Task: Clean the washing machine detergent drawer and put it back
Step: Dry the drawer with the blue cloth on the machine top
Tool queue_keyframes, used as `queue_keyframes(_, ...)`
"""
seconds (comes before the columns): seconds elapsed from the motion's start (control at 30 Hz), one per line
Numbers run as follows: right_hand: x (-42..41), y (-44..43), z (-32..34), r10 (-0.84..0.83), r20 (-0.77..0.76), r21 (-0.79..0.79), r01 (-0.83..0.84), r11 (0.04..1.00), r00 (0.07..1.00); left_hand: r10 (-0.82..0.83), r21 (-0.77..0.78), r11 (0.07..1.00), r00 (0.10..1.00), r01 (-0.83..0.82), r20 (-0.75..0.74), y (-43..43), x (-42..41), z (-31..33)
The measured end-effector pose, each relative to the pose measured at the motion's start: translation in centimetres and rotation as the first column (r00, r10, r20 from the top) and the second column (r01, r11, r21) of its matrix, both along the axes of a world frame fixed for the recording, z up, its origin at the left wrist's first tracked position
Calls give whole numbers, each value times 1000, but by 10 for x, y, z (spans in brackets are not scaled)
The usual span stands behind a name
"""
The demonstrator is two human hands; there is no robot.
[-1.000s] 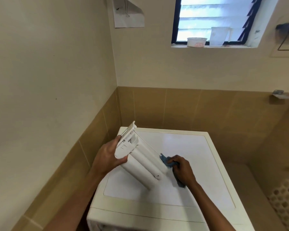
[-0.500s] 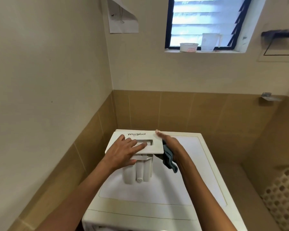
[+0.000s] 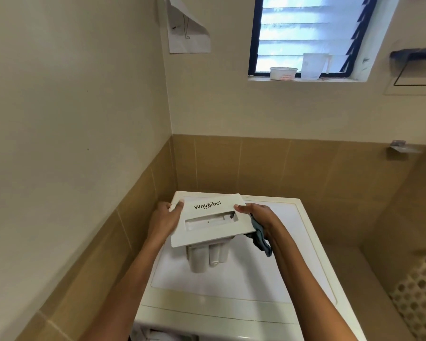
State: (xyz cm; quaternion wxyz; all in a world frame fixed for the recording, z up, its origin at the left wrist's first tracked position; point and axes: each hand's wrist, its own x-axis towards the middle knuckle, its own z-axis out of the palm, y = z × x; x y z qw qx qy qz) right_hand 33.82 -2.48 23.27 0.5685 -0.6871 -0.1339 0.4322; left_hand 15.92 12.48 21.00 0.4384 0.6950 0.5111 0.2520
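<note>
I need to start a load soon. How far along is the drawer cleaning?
Done: the drawer is out of the washing machine and looks white, with no grime visible. In hand: the left hand and right hand hold it by its front panel over the machine's top, the cloth bunched in the right. Left: slide it back into the machine.

The detergent drawer [image 3: 207, 220] you hold is white moulded plastic; its front panel is smooth with a soft sheen and carries black printed lettering. The cloth [image 3: 261, 239] in your right hand [image 3: 256, 215] is soft, matt blue-grey fabric. The washing machine top [image 3: 231, 286] is smooth, glossy white. The wall tiles [image 3: 305, 168] are tan, smooth and faintly shiny, and the wall above [image 3: 59, 94] is matt paint. The sheet [image 3: 190, 33] hanging there is thin, curling paper.
</note>
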Motion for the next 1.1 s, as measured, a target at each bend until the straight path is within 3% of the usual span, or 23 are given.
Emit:
queue_keyframes(0.13, -2, -4, 1, 0, 22, -10, 0, 1000, 1000, 69, -231, 972, 985, -31, 157, -10, 0, -14)
queue_keyframes(0.27, -7, -15, 0, 43, 124, -27, -40, 999, 991, 172, -364, 930, 927, -42, 332, -26, 5, -15)
queue_keyframes(0.37, -8, -24, -1, -131, 222, 43, 125, 991, 966, 164, -391, 920, 924, -16, 346, -32, 1, -22)
queue_keyframes(0.4, -4, -23, -2, -231, 335, 43, 230, 972, 914, 147, -396, 918, 925, 5, 352, -34, -1, -26)
queue_keyframes(0.47, 1, -19, 1, -321, 618, 72, 355, 932, 718, 119, -420, 906, 921, 52, 370, -38, -6, -31)
queue_keyframes(0.53, -7, -8, 4, -241, 774, 104, 259, 960, 585, 132, -462, 883, 902, 82, 412, -45, -8, -30)
queue_keyframes(0.6, -25, 5, 4, -13, 893, -29, 88, 996, 450, 187, -499, 864, 881, 63, 435, -51, -7, -26)
queue_keyframes(0.7, -62, 18, -3, 352, 925, -352, -23, 936, 142, 237, -550, 833, 859, 61, 454, -60, -3, -19)
queue_keyframes(0.83, -107, 28, -14, 349, 927, -373, -263, 890, -135, 291, -570, 821, 829, 40, 477, -59, 0, -16)
queue_keyframes(0.97, -106, 20, -15, 287, 940, -337, -385, 859, -183, 292, -568, 823, 845, 17, 448, -57, -4, -14)
queue_keyframes(1.03, -88, 12, -12, 299, 945, -326, -298, 897, -133, 283, -562, 827, 840, 31, 463, -58, -9, -10)
queue_keyframes(1.1, -69, 7, -10, 319, 946, -323, -84, 942, -59, 262, -557, 828, 839, 57, 476, -59, -11, -6)
